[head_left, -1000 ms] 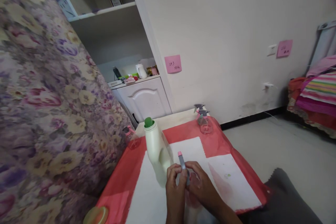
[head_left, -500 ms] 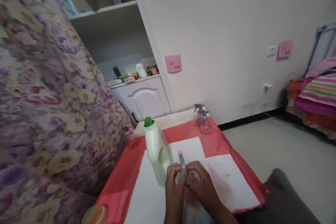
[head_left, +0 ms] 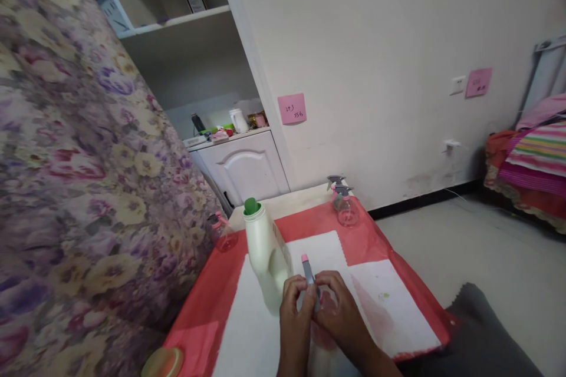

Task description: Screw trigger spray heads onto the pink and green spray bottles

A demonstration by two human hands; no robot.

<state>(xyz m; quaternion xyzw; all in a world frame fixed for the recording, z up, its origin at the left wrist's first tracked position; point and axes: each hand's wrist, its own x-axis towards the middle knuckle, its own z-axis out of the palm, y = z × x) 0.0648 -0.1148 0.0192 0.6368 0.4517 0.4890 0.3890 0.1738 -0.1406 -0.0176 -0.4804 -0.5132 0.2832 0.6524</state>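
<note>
Both my hands are closed around the top of a spray bottle at the front of the table. Its grey spray head (head_left: 308,271) has a pink nozzle tip that points away from me. Fingers of my left hand (head_left: 295,312) grip the spray head from the left. On the other side, my right hand (head_left: 338,312) grips it near the pink collar. The clear body below is partly hidden by my hands and wrists. Just left of them stands a large pale-green jug (head_left: 263,247) with a green cap (head_left: 252,207) on its mouth.
Clear spray bottles (head_left: 347,212) stand at the table's far right corner, and another spray bottle (head_left: 224,234) at the left edge. White cloths (head_left: 393,306) cover part of the red tablecloth (head_left: 194,306). A round lid (head_left: 163,361) lies front left. A floral curtain (head_left: 88,188) hangs at left.
My hands keep their hold on the spray bottle, with barely any visible movement. The whole view has shifted very slightly.
</note>
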